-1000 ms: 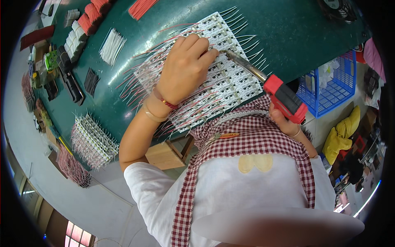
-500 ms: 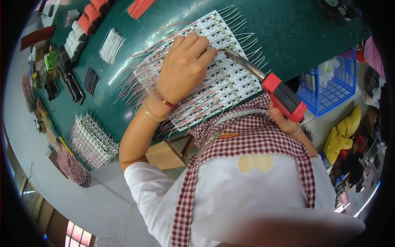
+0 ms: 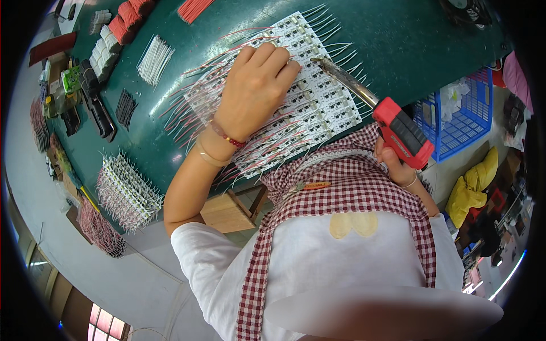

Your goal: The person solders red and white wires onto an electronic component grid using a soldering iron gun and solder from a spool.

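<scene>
I'm running this from afar: the right hand [image 3: 392, 162] is gripping a red-and-black soldering gun with a long metal barrel [image 3: 406, 133], and the left hand [image 3: 259, 79] is resting curled over a white rectangular circuit-board sheet [image 3: 335, 111] lying on the dark green bench [image 3: 398, 57]. Can't tell if it's pinching anything. The gun's tip [image 3: 317, 61] is hanging near it, so I'm fearing a wrist slip burning skin, or the barrel snagging those thin white wires [image 3: 343, 44]
</scene>
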